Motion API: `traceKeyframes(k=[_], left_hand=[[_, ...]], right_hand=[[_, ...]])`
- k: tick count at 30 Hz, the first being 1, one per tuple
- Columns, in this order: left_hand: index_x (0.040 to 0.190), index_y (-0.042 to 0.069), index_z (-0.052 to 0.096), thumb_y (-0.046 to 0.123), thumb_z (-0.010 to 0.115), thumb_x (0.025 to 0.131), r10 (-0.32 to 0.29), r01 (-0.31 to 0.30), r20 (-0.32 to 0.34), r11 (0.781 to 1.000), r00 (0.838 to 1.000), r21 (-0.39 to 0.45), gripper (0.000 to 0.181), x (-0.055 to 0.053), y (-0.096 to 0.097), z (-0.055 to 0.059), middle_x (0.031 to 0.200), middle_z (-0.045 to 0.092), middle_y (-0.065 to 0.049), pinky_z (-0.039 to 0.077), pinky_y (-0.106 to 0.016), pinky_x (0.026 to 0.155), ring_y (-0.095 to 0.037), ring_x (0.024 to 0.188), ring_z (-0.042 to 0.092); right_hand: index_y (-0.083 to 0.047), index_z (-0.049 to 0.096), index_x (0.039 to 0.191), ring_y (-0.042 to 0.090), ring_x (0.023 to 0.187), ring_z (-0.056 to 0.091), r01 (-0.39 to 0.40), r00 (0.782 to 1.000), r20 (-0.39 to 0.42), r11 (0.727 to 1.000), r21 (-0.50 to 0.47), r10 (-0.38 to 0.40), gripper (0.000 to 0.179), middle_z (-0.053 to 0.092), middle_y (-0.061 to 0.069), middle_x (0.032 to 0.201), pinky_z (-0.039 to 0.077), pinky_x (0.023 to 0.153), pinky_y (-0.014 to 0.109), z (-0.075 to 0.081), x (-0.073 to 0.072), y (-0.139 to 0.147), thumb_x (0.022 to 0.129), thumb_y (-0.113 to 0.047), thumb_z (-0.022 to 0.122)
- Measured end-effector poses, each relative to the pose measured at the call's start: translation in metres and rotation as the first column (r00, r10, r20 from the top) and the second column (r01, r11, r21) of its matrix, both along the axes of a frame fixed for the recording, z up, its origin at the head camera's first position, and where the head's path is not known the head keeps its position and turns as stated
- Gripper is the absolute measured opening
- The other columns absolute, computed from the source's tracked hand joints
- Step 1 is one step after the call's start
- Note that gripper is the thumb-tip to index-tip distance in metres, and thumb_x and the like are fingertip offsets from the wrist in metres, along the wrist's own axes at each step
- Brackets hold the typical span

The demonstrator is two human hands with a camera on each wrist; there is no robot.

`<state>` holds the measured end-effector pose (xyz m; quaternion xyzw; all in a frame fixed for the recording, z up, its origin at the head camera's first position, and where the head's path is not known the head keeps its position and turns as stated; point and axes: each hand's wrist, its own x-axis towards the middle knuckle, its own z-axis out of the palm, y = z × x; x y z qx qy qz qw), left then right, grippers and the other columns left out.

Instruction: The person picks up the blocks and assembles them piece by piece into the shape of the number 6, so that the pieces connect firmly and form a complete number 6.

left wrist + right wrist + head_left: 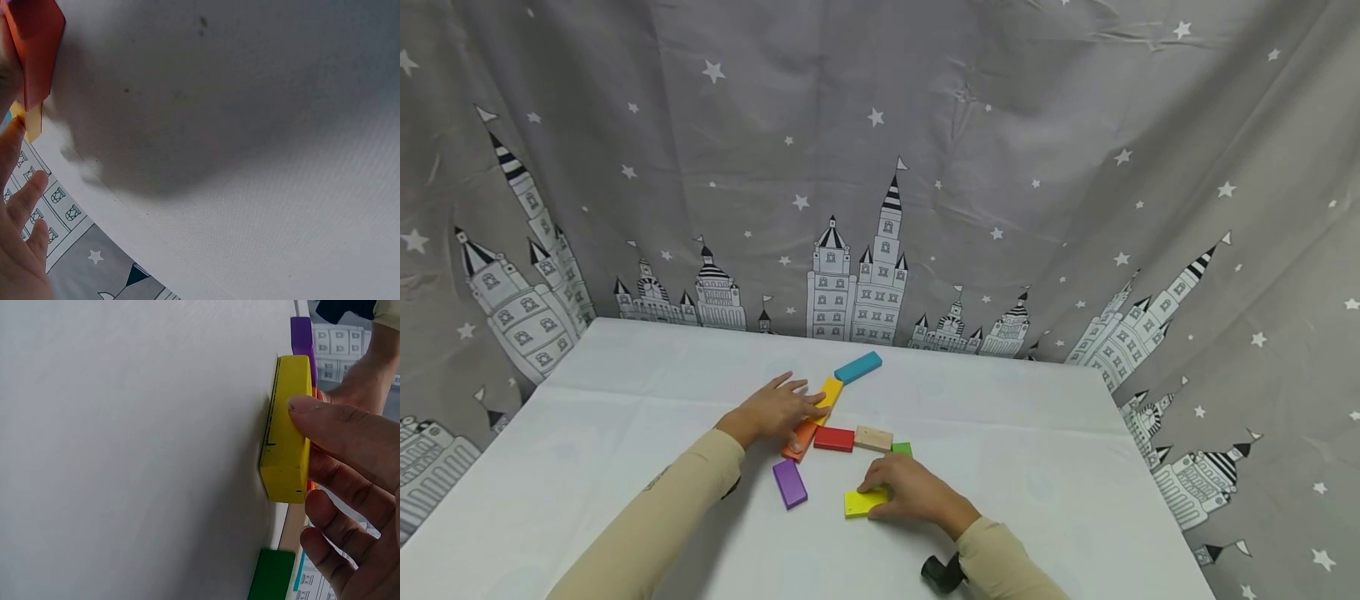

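Observation:
My right hand (917, 492) pinches a bright yellow block (859, 503) between thumb and fingers, low over the white table; the right wrist view shows the thumb lying on the block's face. Farther left, my left hand (772, 410) has its fingers spread. Its thumb touches an orange block (797, 447) and its index finger an amber block (831, 390), which lie end to end. A red block (833, 439) extends right from them, followed by a plain wooden block (873, 438) and a green block (902, 449), partly hidden by my right hand.
A blue block (858, 367) lies at the amber block's far end. Nearer me is a purple block (790, 483), just below the orange one. The white tabletop (1037, 450) meets a grey curtain (970, 125) printed with castles and stars at its back edge.

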<state>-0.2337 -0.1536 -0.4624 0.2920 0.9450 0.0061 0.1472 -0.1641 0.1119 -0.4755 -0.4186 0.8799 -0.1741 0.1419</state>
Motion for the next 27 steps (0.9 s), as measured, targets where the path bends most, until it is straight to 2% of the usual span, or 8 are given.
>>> traceKeyframes(k=[6, 27], left_hand=[[0.139, 0.029, 0.053, 0.040, 0.076, 0.076, 0.012, -0.012, 0.002, 1.000, 1.000, -0.010, 0.068, -0.001, 0.000, 0.000, 0.148, 0.045, 0.000, 0.010, -0.057, 0.116, -0.036, 0.140, 0.030], [0.139, 0.025, 0.054, 0.036, 0.076, 0.078, -0.018, 0.017, -0.021, 1.000, 1.000, -0.005, 0.066, 0.000, -0.001, -0.001, 0.147, 0.046, -0.003, 0.011, -0.057, 0.116, -0.039, 0.139, 0.031]], right_hand=[[-0.018, 0.075, 0.109, 0.000, 0.093, 0.055, -0.010, 1.000, -0.013, 1.000, 0.024, 0.010, 0.032, 0.067, -0.014, 0.099, 0.045, 0.086, 0.018, 0.001, 0.001, -0.011, 0.080, -0.030, 0.080], [-0.022, 0.073, 0.114, 0.001, 0.097, 0.055, -0.079, 0.996, -0.025, 0.995, 0.055, 0.080, 0.033, 0.066, -0.015, 0.102, 0.043, 0.094, 0.020, 0.001, 0.007, -0.041, 0.083, -0.033, 0.076]])
